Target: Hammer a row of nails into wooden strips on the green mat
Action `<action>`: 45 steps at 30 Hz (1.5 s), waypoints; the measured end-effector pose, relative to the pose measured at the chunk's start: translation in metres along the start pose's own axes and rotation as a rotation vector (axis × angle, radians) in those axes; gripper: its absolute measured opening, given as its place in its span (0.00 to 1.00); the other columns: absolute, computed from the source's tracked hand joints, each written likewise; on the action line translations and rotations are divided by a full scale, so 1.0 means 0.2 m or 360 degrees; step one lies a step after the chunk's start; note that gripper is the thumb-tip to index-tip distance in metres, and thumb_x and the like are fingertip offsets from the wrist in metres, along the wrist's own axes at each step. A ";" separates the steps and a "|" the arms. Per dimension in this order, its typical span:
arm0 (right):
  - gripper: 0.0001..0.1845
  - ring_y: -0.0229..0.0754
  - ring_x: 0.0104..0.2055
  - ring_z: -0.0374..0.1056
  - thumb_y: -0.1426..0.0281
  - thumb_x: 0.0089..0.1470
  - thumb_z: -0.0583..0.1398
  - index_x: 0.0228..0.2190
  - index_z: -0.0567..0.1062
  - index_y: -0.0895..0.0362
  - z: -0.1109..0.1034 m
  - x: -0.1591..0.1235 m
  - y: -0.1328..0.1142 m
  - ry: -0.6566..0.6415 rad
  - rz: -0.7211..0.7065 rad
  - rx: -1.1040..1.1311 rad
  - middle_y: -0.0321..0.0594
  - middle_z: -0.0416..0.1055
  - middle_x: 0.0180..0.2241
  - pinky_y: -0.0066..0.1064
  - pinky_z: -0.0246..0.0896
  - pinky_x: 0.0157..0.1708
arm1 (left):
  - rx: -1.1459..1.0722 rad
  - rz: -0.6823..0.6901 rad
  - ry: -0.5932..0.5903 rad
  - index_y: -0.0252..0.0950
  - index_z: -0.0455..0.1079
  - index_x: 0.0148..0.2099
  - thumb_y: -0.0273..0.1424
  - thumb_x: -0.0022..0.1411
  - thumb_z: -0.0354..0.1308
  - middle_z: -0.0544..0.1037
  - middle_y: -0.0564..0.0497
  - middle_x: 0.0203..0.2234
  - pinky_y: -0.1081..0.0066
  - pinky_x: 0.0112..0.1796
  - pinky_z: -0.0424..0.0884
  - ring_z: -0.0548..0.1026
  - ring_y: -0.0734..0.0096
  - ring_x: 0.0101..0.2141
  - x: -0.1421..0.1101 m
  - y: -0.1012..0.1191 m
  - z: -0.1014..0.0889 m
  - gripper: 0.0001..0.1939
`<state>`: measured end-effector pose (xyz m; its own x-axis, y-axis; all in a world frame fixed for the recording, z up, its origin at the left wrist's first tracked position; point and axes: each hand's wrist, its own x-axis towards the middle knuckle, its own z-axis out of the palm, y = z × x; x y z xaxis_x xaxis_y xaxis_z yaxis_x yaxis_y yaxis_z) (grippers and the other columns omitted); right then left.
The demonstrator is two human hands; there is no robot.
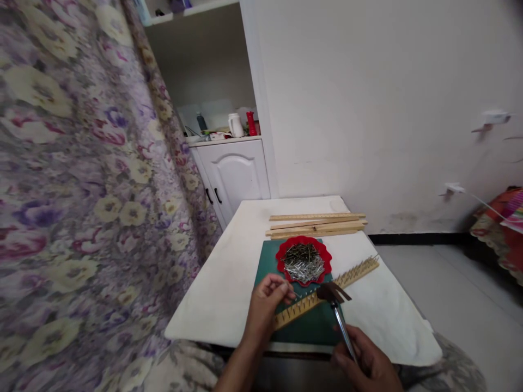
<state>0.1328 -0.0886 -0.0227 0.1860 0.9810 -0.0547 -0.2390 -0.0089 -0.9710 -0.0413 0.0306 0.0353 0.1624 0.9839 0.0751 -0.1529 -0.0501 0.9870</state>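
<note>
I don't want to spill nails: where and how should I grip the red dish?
Probably the scalloped rim of the red dish, left and right, from both sides: it's open and holds loose nails, so two-sided support should keep it level. The wooden strip and hammer crowd its near side.

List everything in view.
table: one, white-covered, centre
mat: one, green, on table
bowl: one, red, on mat
nailed strip: one, pale wood, across mat
nails: many, silver and brassy, in bowl
loose strips: several, pale wood, table's far end
hammer: one, brown and silver, over nailed strip
curtain: one, floral, left
cabinet: one, white, behind table
jug: one, white, on cabinet
container: one, red, beside jug
bottle: one, dark, on cabinet
clutter: several, unclear, near jug
wall: one, white, behind
plugs: two, white, on wall
cloth: one, red patterned, right edge
floor: one, grey, right
left hand: one, by nailed strip, seemingly pinching nail
right hand: one, gripping hammer
</note>
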 end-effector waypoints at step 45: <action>0.23 0.50 0.40 0.73 0.53 0.47 0.61 0.42 0.74 0.55 0.06 -0.07 -0.06 -0.0209 0.0028 -0.0255 0.45 0.79 0.38 0.34 0.68 0.42 | 0.0929 0.0144 0.0456 0.35 0.72 0.33 0.39 0.59 0.54 0.76 0.52 0.26 0.76 0.32 0.66 0.72 0.68 0.31 -0.32 -0.27 -0.24 0.12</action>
<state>0.1212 -0.0997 -0.0083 0.0546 0.9972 -0.0512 -0.0842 -0.0465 -0.9954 -0.0905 -0.0211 -0.0297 -0.1049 0.9741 0.2004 0.4135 -0.1406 0.8996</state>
